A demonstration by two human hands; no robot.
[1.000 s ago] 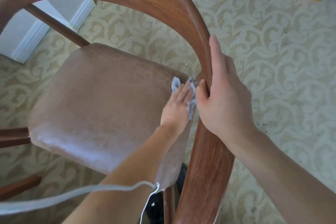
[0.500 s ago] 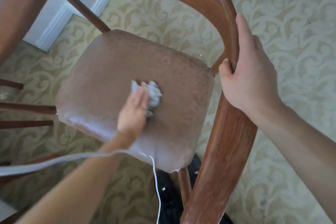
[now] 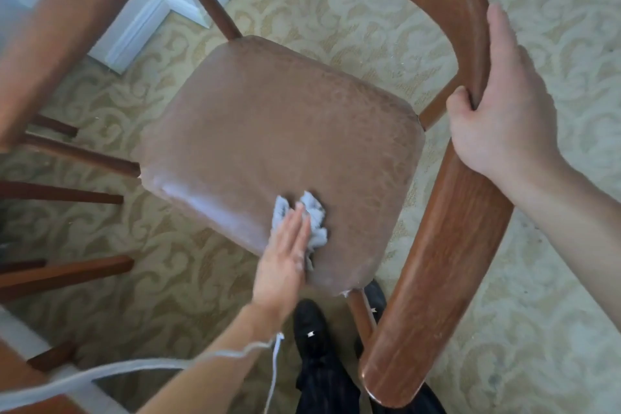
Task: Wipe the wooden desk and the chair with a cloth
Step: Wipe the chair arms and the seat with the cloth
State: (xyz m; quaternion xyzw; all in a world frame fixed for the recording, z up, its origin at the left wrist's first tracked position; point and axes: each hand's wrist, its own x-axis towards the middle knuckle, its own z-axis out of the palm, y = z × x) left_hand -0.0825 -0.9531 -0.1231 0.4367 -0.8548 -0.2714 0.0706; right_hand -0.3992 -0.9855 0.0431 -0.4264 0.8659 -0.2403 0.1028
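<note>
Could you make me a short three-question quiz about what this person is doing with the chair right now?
1. Multiple choice: what lies under the left hand? A) a sponge B) a crumpled pale cloth C) a brush
2. True or false: the right hand rests flat on the seat.
3. Fill in: the floor under the chair is covered by a patterned ____.

Key
1. B. The cloth is pressed onto the near part of the brown seat.
2. False. The right hand grips the curved wooden armrest beside the seat.
3. Carpet, with a pale swirl pattern.
</note>
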